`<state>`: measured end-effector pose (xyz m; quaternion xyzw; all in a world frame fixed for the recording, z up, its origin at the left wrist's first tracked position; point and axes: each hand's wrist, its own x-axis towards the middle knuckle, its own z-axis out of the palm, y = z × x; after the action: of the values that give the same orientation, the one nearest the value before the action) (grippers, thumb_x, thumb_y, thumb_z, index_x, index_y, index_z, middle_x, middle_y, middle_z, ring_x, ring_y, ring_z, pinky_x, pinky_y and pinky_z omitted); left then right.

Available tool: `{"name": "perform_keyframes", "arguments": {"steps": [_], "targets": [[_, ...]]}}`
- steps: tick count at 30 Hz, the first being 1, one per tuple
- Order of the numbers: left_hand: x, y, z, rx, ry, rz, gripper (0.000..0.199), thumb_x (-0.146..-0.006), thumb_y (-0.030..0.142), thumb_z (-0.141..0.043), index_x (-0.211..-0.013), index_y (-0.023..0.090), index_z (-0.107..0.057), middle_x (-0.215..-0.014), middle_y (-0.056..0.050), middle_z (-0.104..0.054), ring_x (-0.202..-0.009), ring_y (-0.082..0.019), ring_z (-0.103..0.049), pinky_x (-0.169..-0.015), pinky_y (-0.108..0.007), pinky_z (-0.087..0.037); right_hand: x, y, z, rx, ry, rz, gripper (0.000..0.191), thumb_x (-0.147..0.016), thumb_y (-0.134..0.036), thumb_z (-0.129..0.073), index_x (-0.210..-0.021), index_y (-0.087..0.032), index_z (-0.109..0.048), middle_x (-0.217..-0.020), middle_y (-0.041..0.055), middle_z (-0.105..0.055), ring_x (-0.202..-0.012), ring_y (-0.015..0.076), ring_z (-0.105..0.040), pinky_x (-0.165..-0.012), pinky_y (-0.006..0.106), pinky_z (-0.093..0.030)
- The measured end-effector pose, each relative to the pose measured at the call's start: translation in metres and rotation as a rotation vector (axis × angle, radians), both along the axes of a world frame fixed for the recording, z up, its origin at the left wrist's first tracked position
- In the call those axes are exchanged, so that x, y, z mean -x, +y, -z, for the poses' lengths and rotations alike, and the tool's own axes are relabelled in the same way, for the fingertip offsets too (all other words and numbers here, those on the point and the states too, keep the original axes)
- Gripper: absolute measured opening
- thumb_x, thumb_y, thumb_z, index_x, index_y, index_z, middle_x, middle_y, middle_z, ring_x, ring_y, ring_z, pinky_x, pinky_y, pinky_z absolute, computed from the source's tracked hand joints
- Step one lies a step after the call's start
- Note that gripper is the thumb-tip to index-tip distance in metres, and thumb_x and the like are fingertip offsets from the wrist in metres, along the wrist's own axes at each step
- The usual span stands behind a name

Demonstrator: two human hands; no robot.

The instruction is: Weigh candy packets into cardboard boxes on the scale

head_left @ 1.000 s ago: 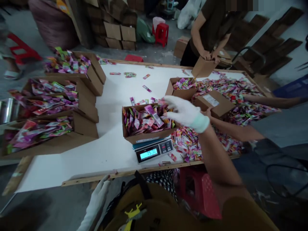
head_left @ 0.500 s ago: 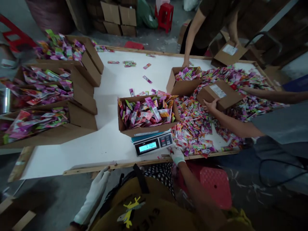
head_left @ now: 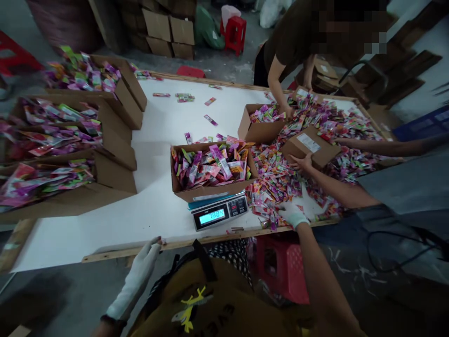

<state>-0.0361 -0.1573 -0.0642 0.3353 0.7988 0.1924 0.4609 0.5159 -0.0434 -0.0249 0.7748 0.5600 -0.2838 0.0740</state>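
One open carton (head_left: pixel 199 192), filled with wrapped packets, rests on the digital scale (head_left: pixel 219 213) near the front edge of the white table (head_left: pixel 150 180). The scale's display (head_left: pixel 212 216) is lit (its digits are too blurred to certify).

Right hand (head_left: pixel 293 215), in a white glove, is at the near edge of the loose packet pile (head_left: pixel 277 185), right of the scale. Its fingers reach among the packets; how far they are open, and whether any packet is gripped, cannot be told. Left hand (head_left: pixel 146 255), also gloved, is at the wooden rim (head_left: pixel 122 254), left of the scale. Its fingers are extended and loosely together, with nothing seen in their grasp.

Beyond the filled carton, toward the right, stands a smaller-looking open box (head_left: pixel 261 132) holding packets. A co-worker's hand (head_left: pixel 288 112) from across the table is beside it. Another person's hand (head_left: pixel 303 163) is against a labelled box (head_left: pixel 312 147) lying over the pile.

Further filled boxes (head_left: pixel 115 175) line the left end of the table, open and heaped with packets. Several stray packets (head_left: pixel 211 120) lie on the white surface behind the scale. A red stool (head_left: pixel 298 276) is below the front edge, on the right.
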Motion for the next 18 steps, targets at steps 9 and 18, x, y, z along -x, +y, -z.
{"name": "perform_keyframes", "arguments": {"steps": [9,18], "targets": [[0.004,0.028,-0.020,-0.107,-0.074,-0.058,0.073,-0.086,0.056,-0.056,-0.143,0.012,-0.063,-0.153,-0.020,-0.064,-0.149,-0.035,-0.054,-0.124,-0.046,-0.044,-0.003,0.025,-0.066,-0.341,0.229,-0.009,0.026,-0.080,-0.038,-0.064,-0.089,-0.019,-0.080,-0.094,0.0073,-0.081,-0.091,0.0252,-0.072,-0.086,0.035,-0.057],[-0.025,0.070,-0.044,-0.225,-0.287,-0.175,0.075,-0.085,0.060,-0.057,-0.140,0.010,-0.063,-0.164,-0.023,-0.053,-0.147,-0.042,-0.054,-0.124,-0.059,-0.043,0.106,0.086,-0.193,-0.787,0.493,-0.378,0.028,-0.088,-0.040,-0.072,-0.105,-0.019,-0.079,-0.109,0.0103,-0.077,-0.100,0.0255,-0.071,-0.095,0.040,-0.057]]}}
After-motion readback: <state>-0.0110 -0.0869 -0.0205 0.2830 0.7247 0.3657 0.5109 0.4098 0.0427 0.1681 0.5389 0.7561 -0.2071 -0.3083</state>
